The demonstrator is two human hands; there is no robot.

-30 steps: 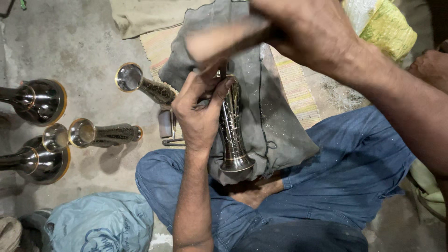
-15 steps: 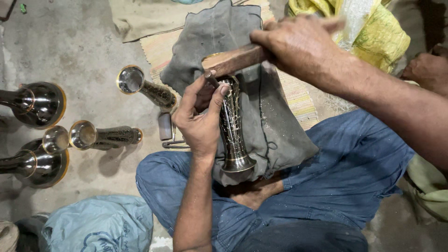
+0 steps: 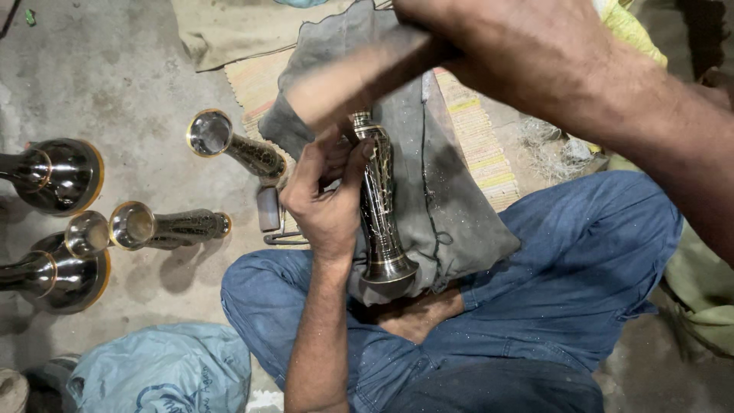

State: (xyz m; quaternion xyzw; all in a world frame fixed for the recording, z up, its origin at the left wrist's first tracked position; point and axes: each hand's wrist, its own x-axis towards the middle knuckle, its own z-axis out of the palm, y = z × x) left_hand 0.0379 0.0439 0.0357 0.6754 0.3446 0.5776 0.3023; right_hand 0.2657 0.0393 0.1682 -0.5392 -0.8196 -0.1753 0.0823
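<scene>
On a concrete floor [image 3: 115,84], a seated worker's left hand [image 3: 325,199] clasps an engraved metal vase [image 3: 378,206] lying on a grey cloth [image 3: 451,206] (across the lap). The right hand [image 3: 505,46] grips what seems a wooden mallet [image 3: 355,76], blurred, just above it.

Floor [image 3: 130,69]: bare grey concrete, stained and dusty. Striped woven mat [image 3: 478,145] laid over it, partly under a grey cloth [image 3: 451,206]. Dim, even light; soft shadows.
</scene>
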